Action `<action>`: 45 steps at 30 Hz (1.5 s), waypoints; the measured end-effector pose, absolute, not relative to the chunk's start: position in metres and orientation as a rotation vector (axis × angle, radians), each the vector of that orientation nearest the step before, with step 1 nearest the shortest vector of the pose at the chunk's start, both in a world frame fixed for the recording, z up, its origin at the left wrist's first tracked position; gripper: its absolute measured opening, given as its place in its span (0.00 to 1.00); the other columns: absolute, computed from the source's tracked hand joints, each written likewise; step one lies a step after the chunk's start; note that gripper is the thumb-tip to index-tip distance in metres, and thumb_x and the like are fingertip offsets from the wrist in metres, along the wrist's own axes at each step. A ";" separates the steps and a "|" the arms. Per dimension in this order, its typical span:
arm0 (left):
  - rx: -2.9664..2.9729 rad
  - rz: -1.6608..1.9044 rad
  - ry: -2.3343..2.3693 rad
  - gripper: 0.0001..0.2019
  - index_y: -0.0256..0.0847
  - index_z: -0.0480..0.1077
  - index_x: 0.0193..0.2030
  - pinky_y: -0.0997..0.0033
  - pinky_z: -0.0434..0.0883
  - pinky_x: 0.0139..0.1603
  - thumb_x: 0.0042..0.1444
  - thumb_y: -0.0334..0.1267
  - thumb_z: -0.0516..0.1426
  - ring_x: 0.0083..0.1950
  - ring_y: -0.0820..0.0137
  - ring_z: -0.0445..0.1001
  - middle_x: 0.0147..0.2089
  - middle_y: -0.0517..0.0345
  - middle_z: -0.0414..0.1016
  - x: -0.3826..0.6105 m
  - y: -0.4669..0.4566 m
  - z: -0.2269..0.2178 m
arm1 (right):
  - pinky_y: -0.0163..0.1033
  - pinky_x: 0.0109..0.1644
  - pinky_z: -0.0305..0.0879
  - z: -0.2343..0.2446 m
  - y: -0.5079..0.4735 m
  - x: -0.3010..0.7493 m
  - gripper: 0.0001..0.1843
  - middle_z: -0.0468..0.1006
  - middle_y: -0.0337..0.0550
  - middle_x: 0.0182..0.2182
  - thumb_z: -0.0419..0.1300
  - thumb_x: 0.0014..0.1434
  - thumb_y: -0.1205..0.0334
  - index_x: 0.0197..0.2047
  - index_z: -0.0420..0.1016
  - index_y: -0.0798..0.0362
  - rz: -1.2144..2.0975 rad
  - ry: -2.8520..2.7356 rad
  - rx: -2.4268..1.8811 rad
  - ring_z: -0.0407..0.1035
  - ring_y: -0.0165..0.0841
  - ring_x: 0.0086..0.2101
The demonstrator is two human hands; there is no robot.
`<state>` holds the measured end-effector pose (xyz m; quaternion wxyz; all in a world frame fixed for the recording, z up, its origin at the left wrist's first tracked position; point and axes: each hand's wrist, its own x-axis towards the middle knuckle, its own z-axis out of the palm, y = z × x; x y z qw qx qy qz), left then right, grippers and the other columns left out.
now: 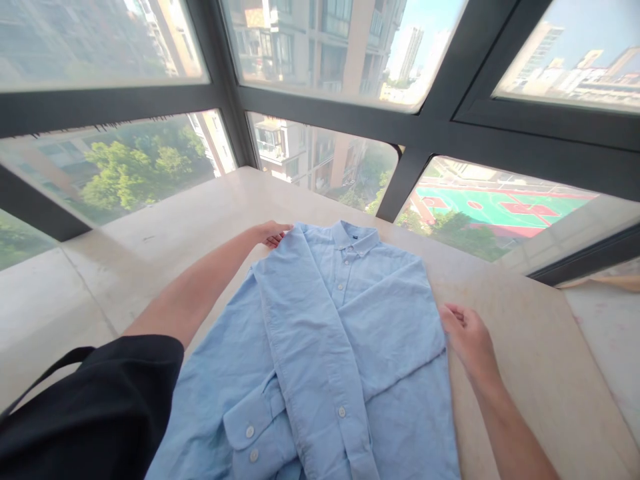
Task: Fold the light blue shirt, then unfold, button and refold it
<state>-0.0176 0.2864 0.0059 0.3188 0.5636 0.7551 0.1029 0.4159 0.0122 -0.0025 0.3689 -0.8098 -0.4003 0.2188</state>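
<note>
A light blue button-up shirt (pixel 330 347) lies front up on a beige stone window ledge (pixel 525 333), collar toward the glass. Both sleeves are folded in across the front, and one cuff lies low near me. My left hand (pixel 273 233) reaches to the shirt's far left shoulder, its fingers pinched on the folded edge of the cloth. At the shirt's right edge, about halfway down, rests my right hand (pixel 467 333), with loosely curled fingers touching the cloth at the fold.
Large windows in dark frames (pixel 400 127) wrap round the far side of the ledge. A black sleeve (pixel 100 407) covers my left upper arm at the lower left. The ledge's right edge drops off near a paler surface (pixel 610 347).
</note>
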 end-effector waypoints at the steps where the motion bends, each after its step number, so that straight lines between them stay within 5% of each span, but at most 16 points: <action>1: 1.496 0.259 1.987 0.25 0.36 0.75 0.33 0.68 0.74 0.33 0.54 0.61 0.57 0.32 0.61 0.78 0.28 0.45 0.78 -0.015 0.285 0.006 | 0.47 0.52 0.68 -0.004 0.039 0.418 0.24 0.77 0.60 0.48 0.55 0.56 0.51 0.49 0.71 0.59 0.487 -1.061 -2.170 0.71 0.46 0.48; 4: 1.579 0.222 2.020 0.27 0.34 0.75 0.35 0.66 0.73 0.35 0.53 0.62 0.57 0.37 0.56 0.80 0.34 0.41 0.79 0.000 0.280 0.002 | 0.53 0.61 0.59 -0.003 0.098 0.416 0.26 0.72 0.69 0.54 0.52 0.60 0.53 0.53 0.69 0.64 0.352 -1.113 -2.424 0.65 0.52 0.57; 8: 1.755 0.230 2.091 0.26 0.34 0.75 0.43 0.60 0.70 0.49 0.58 0.59 0.54 0.54 0.48 0.75 0.50 0.35 0.77 0.024 0.266 -0.009 | 0.54 0.57 0.63 0.001 0.129 0.399 0.30 0.72 0.71 0.53 0.48 0.64 0.47 0.58 0.65 0.63 0.466 -1.125 -2.538 0.67 0.54 0.55; 11: 1.850 0.271 2.142 0.26 0.37 0.74 0.48 0.60 0.67 0.54 0.63 0.57 0.48 0.58 0.50 0.72 0.54 0.36 0.76 0.032 0.253 -0.017 | 0.56 0.55 0.64 -0.001 0.134 0.389 0.31 0.73 0.71 0.52 0.47 0.65 0.46 0.59 0.64 0.63 0.443 -1.174 -2.605 0.68 0.55 0.54; 20: 2.176 0.073 2.148 0.30 0.36 0.77 0.44 0.60 0.70 0.46 0.64 0.57 0.43 0.50 0.50 0.76 0.45 0.35 0.79 0.016 0.242 -0.016 | 0.51 0.53 0.66 -0.009 0.142 0.419 0.25 0.76 0.68 0.50 0.45 0.67 0.52 0.50 0.75 0.60 0.439 -1.380 -2.638 0.70 0.52 0.54; 27: 2.002 0.028 2.162 0.30 0.36 0.77 0.40 0.60 0.70 0.44 0.59 0.61 0.46 0.52 0.46 0.75 0.48 0.35 0.78 0.005 0.268 -0.013 | 0.47 0.54 0.64 -0.015 0.149 0.432 0.23 0.76 0.65 0.51 0.47 0.68 0.52 0.47 0.77 0.59 0.450 -1.304 -2.622 0.70 0.49 0.54; 33: 1.774 0.345 2.074 0.27 0.37 0.71 0.24 0.70 0.66 0.33 0.57 0.60 0.49 0.41 0.58 0.77 0.36 0.42 0.78 0.011 0.295 -0.005 | 0.43 0.50 0.65 -0.009 0.180 0.442 0.25 0.79 0.61 0.44 0.46 0.67 0.48 0.37 0.76 0.57 0.519 -1.238 -2.497 0.71 0.48 0.50; 37: 1.774 0.519 2.044 0.20 0.39 0.69 0.24 0.72 0.61 0.28 0.56 0.52 0.53 0.31 0.66 0.72 0.25 0.55 0.72 0.022 0.301 -0.012 | 0.41 0.46 0.67 -0.005 0.200 0.442 0.21 0.79 0.54 0.33 0.51 0.66 0.48 0.32 0.74 0.54 0.634 -1.158 -2.400 0.73 0.46 0.45; 41: 1.753 0.587 2.058 0.15 0.39 0.70 0.25 0.73 0.60 0.28 0.54 0.47 0.54 0.30 0.69 0.69 0.25 0.58 0.70 0.021 0.307 -0.024 | 0.38 0.38 0.70 -0.002 0.207 0.445 0.15 0.78 0.47 0.26 0.56 0.64 0.52 0.30 0.71 0.53 0.866 -1.084 -2.297 0.75 0.39 0.35; 45: 1.681 0.677 2.050 0.15 0.39 0.69 0.24 0.73 0.59 0.28 0.54 0.48 0.55 0.30 0.70 0.68 0.25 0.60 0.69 0.015 0.307 -0.030 | 0.39 0.39 0.72 0.003 0.199 0.456 0.21 0.78 0.46 0.25 0.53 0.66 0.48 0.29 0.71 0.54 1.043 -1.091 -2.146 0.75 0.37 0.32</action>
